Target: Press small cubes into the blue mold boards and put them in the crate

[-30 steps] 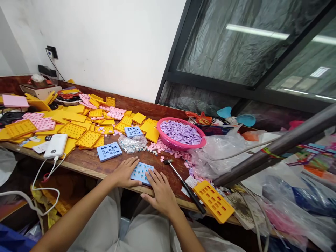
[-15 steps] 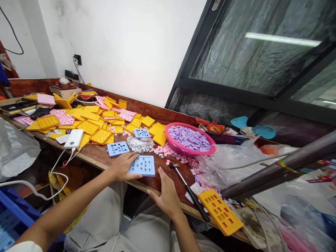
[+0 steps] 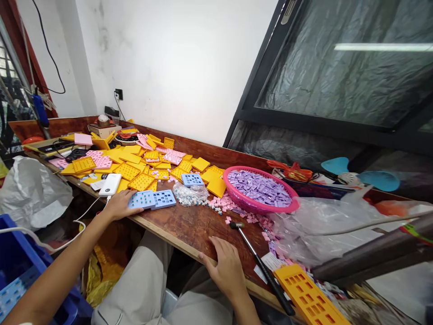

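Far out to the left, my left hand [image 3: 118, 205] grips a light blue plate dotted with teal pegs [image 3: 140, 199] by its left side, thumb at the near edge. That plate meets or overlaps a blue plate with square holes [image 3: 163, 199]. Another blue holed plate [image 3: 192, 179] lies farther back, beside a clear plastic bag of small pieces [image 3: 190, 194]. My right hand [image 3: 226, 266] rests at the table's front edge, fingers spread, holding nothing. Right of it lies a hammer [image 3: 262, 268] with a black handle, near a yellow slotted plate [image 3: 310, 295].
A pink basket [image 3: 228, 187] of purple pieces stands at centre right, with loose pink pieces [image 3: 219, 204] around it. Yellow plates [image 3: 128, 171] pile up on the left behind a white power bank [image 3: 110, 184]. Plastic bags [image 3: 314, 221] and a dark bar [image 3: 368, 253] crowd the right.
My left hand has carried the pegged blue plate leftward, from in front of me to beside the holed blue plate. My right hand stays near the table edge. The view has shifted somewhat.
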{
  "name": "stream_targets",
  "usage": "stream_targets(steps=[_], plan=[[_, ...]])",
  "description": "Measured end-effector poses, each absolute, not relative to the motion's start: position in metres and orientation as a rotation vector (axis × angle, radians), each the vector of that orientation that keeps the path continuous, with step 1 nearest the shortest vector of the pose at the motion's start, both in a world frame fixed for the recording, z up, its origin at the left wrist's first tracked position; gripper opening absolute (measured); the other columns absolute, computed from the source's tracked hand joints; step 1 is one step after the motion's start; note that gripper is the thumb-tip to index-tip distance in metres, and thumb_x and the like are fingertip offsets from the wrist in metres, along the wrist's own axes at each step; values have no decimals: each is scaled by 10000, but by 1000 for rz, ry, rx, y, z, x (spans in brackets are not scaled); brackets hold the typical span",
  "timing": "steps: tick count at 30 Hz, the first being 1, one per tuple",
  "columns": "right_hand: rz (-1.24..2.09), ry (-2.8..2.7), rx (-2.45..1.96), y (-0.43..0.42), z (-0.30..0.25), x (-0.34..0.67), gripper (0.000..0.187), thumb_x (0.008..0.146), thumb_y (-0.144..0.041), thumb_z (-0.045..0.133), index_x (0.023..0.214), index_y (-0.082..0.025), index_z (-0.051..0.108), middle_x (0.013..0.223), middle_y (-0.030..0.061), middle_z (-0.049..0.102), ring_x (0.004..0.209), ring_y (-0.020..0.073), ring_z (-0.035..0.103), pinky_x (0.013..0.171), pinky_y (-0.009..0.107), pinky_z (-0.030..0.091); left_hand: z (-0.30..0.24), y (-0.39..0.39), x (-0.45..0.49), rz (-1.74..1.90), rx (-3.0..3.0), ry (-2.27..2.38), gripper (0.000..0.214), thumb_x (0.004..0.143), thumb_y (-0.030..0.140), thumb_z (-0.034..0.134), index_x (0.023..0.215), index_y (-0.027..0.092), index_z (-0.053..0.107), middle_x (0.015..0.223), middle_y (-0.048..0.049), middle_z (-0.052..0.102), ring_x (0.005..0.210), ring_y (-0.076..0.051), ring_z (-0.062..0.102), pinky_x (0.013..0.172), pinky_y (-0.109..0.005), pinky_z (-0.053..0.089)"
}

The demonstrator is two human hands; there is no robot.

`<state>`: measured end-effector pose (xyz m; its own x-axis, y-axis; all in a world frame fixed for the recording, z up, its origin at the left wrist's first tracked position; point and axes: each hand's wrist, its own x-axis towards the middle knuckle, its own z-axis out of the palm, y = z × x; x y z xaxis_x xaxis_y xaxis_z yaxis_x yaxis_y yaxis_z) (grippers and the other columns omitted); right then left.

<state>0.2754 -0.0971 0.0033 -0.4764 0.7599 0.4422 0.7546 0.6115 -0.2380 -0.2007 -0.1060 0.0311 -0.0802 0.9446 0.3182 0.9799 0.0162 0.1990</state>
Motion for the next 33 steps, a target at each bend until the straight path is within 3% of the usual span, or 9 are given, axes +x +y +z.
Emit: stream_targets(steps=[9, 12, 15, 18, 21, 24, 29, 33], plan=[[222, -2640, -791, -48, 47, 171, 262, 1006, -309, 536, 1234, -230, 639, 1258, 82, 683, 1179, 240, 600, 1010, 383, 450, 24, -125, -224, -741, -2407, -2102, 898, 688, 719, 732, 1446, 274, 551, 1439, -114, 570, 1299, -359, 540, 1124, -460, 403], [164, -2734, -731, -20, 54, 120, 383, 1006, -234, 489, 1379, -187, 566, 1437, 114, 586, 1316, 248, 524, 1097, 397, 392, 27, -126, -224, -728, -2487, -2077, 923, 660, 708, 767, 1447, 279, 550, 1452, -114, 562, 1314, -360, 530, 1135, -466, 394], [119, -2832, -783, -9, 50, 97, 523, 975, -313, 567, 1469, -161, 487, 1527, 144, 496, 1403, 289, 439, 1147, 437, 336, 25, -127, -226, -688, -2380, -2112, 952, 658, 734, 750, 1449, 243, 549, 1457, -143, 553, 1328, -377, 509, 1135, -493, 384], [80, -2831, -801, -19, 46, 108, 521, 967, -392, 596, 1437, -181, 514, 1476, 144, 542, 1355, 299, 470, 1140, 449, 323, 19, -126, -225, -670, -2223, -2116, 895, 722, 751, 680, 1421, 202, 575, 1434, -168, 569, 1308, -380, 521, 1123, -501, 390], [69, -2784, -818, -43, 47, 139, 364, 971, -394, 601, 1287, -213, 606, 1318, 120, 635, 1228, 281, 540, 1070, 426, 367, 15, -117, -218, -634, -2208, -2052, 801, 791, 737, 614, 1392, 207, 595, 1412, -152, 592, 1291, -367, 533, 1128, -500, 383], [97, -2750, -893, -64, 53, 173, 229, 959, -363, 625, 1145, -238, 672, 1161, 93, 679, 1096, 263, 584, 986, 406, 401, 15, -101, -205, -601, -2258, -2010, 768, 809, 723, 601, 1390, 220, 589, 1419, -143, 588, 1292, -366, 528, 1134, -508, 365], [277, -2638, -960, -54, 66, 228, 184, 939, -375, 650, 1032, -242, 735, 1030, 58, 720, 976, 229, 635, 917, 365, 430, 27, -75, -163, -623, -2312, -1887, 669, 833, 609, 631, 1381, 228, 575, 1463, -151, 539, 1357, -380, 462, 1145, -534, 323], [105, -2407, -1240, 3, 79, 265, 196, 954, -232, 552, 1013, -197, 736, 1050, 88, 730, 996, 233, 644, 896, 339, 449, 39, -40, -100, -882, -2448, -1754, 508, 956, 510, 514, 1375, 226, 546, 1410, -133, 570, 1305, -294, 527, 1109, -424, 401]])
